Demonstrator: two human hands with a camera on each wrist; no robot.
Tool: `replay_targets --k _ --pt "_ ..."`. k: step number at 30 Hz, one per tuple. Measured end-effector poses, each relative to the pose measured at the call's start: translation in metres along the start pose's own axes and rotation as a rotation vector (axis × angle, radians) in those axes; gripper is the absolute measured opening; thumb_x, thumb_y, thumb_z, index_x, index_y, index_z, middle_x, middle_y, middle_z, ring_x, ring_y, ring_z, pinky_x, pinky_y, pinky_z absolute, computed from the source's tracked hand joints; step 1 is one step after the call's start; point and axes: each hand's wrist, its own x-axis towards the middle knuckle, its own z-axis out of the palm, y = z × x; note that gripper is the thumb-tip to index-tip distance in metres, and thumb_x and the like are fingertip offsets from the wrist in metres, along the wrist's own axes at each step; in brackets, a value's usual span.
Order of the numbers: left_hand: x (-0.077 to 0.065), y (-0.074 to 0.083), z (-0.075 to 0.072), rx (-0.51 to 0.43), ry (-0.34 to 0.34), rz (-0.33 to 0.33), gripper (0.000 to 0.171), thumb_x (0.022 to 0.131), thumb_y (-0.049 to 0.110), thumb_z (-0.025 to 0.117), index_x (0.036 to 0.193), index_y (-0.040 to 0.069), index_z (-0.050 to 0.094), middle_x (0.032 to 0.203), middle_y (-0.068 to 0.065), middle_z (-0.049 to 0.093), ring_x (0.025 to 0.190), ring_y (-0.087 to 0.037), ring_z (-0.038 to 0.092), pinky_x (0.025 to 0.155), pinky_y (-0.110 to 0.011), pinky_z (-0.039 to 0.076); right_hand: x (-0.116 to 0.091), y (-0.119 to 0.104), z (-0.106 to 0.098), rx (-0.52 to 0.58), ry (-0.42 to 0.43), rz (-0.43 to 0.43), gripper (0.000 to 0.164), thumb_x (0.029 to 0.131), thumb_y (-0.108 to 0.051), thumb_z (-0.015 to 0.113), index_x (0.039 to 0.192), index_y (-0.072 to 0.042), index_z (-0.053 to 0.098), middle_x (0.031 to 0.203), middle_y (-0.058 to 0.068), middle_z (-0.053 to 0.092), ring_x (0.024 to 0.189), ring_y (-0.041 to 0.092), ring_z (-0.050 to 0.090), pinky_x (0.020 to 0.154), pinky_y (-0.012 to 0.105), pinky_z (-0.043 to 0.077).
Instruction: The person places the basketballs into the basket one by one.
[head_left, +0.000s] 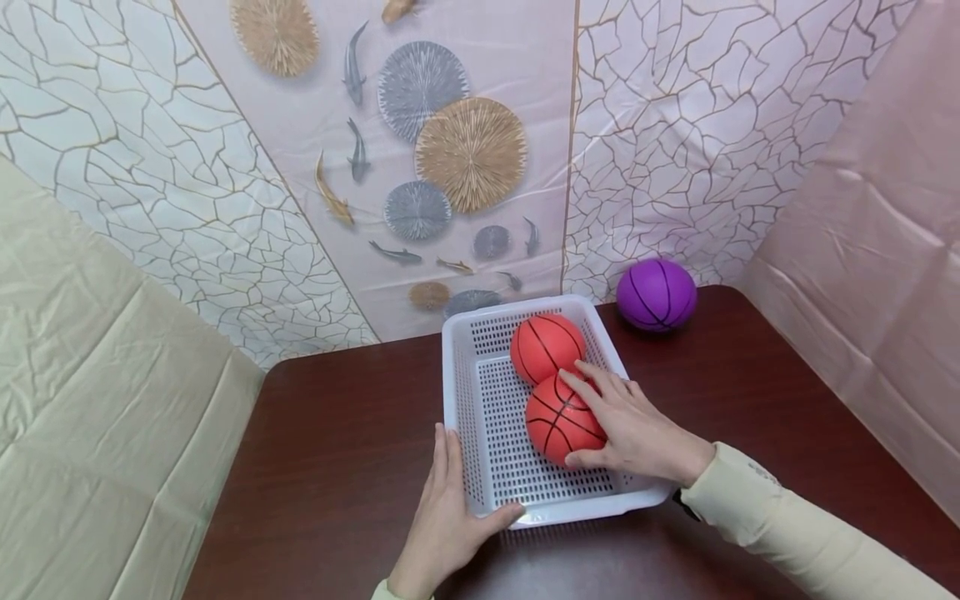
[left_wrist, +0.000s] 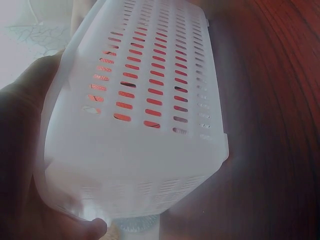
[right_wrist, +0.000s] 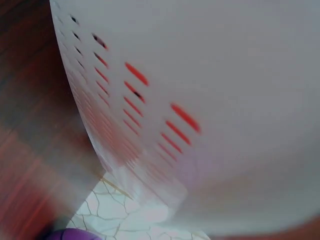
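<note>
A white perforated plastic basket point(head_left: 491, 433) stands on the table with two red toy basketballs inside. The farther red ball point(head_left: 546, 346) lies near the back right of the basket. My right hand point(head_left: 637, 429) holds the nearer red ball point(head_left: 561, 417), fingers spread over its top and right side, thumb at its front. My left hand point(head_left: 450, 521) rests at the basket's near left corner, straight fingers along the left side, thumb on the front rim. Red shows through the wall slots of the basket point(left_wrist: 135, 150) in the left wrist view. The right wrist view shows the basket wall point(right_wrist: 240, 75), with no fingers visible.
A purple toy basketball point(head_left: 657, 294) lies on the dark brown table point(head_left: 352, 442) at the back right. Patterned cloth point(head_left: 480, 250) hangs behind the table. Plain fabric panels point(head_left: 885, 275) stand at both sides.
</note>
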Motion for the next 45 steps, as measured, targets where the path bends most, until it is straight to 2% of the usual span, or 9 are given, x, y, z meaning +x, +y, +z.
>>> replay_targets --k 6,10,13,18,22,29,35,41,45 --pt "-0.001 -0.001 0.000 -0.006 -0.005 -0.006 0.131 0.065 0.077 0.069 0.156 0.007 0.006 0.162 0.001 -0.011 0.143 -0.038 0.021 0.106 -0.057 0.032 0.016 0.025 -0.041 0.107 0.142 0.121 0.108 0.078 -0.061 0.072 0.157 -0.020 0.012 0.159 0.017 0.013 0.142 0.042 0.016 0.104 0.072 0.012" --pt "0.001 -0.001 -0.001 0.005 0.007 -0.008 0.133 0.063 0.082 0.065 0.156 0.007 0.007 0.162 0.001 -0.010 0.142 -0.038 0.022 0.105 -0.057 0.032 0.034 0.068 -0.067 0.211 0.327 0.276 0.105 0.081 -0.055 0.072 0.157 -0.014 0.012 0.157 0.022 0.014 0.139 0.046 0.015 0.102 0.073 0.013" --pt "0.002 -0.001 -0.001 0.003 -0.001 -0.015 0.134 0.062 0.083 0.065 0.157 0.008 0.006 0.162 0.002 -0.011 0.143 -0.037 0.022 0.106 -0.057 0.032 0.040 0.108 -0.074 0.255 0.416 0.409 0.106 0.083 -0.056 0.069 0.156 -0.008 0.008 0.155 0.028 0.011 0.138 0.049 0.013 0.102 0.072 0.014" --pt "0.001 -0.001 0.000 -0.005 -0.021 -0.018 0.132 0.065 0.076 0.070 0.157 0.010 0.004 0.162 0.003 -0.012 0.143 -0.037 0.019 0.106 -0.058 0.031 0.036 0.169 -0.071 0.305 0.381 0.630 0.116 0.085 -0.067 0.057 0.154 -0.002 -0.010 0.155 0.034 -0.008 0.141 0.050 -0.006 0.105 0.072 0.006" --pt "0.000 -0.001 0.000 0.004 -0.021 -0.010 0.130 0.066 0.075 0.071 0.157 0.010 0.003 0.162 0.002 -0.013 0.143 -0.037 0.018 0.106 -0.058 0.031 0.031 0.199 -0.064 0.367 0.347 0.747 0.121 0.084 -0.072 0.051 0.150 0.002 -0.019 0.152 0.037 -0.016 0.140 0.052 -0.011 0.107 0.069 0.007" --pt "0.001 -0.002 -0.001 0.015 -0.023 -0.007 0.131 0.066 0.080 0.065 0.157 0.011 0.000 0.161 0.002 -0.014 0.144 -0.038 0.017 0.106 -0.059 0.030 0.037 0.217 -0.057 0.483 0.329 0.843 0.123 0.082 -0.077 0.047 0.149 0.001 -0.022 0.152 0.035 -0.019 0.140 0.052 -0.012 0.110 0.065 0.004" --pt "0.001 -0.002 -0.002 0.011 -0.018 -0.008 0.130 0.067 0.075 0.070 0.157 0.011 0.001 0.162 0.003 -0.014 0.144 -0.037 0.017 0.106 -0.058 0.030 0.048 0.215 -0.054 0.566 0.327 0.918 0.128 0.078 -0.082 0.047 0.150 -0.001 -0.021 0.152 0.036 -0.016 0.141 0.051 -0.009 0.112 0.062 0.005" --pt "0.001 -0.002 -0.002 0.005 -0.021 -0.017 0.130 0.067 0.075 0.070 0.157 0.012 0.001 0.162 0.003 -0.013 0.144 -0.037 0.017 0.106 -0.059 0.030 0.058 0.209 -0.050 0.538 0.289 0.932 0.132 0.075 -0.084 0.047 0.150 0.001 -0.019 0.150 0.039 -0.016 0.139 0.054 -0.009 0.109 0.066 0.006" --pt "0.002 -0.002 -0.002 0.006 -0.023 -0.015 0.130 0.067 0.075 0.070 0.157 0.012 0.001 0.162 0.002 -0.013 0.144 -0.037 0.017 0.106 -0.059 0.030 0.061 0.209 -0.047 0.590 0.266 0.917 0.132 0.075 -0.082 0.050 0.149 -0.001 -0.023 0.150 0.037 -0.022 0.139 0.054 -0.010 0.109 0.066 0.009"
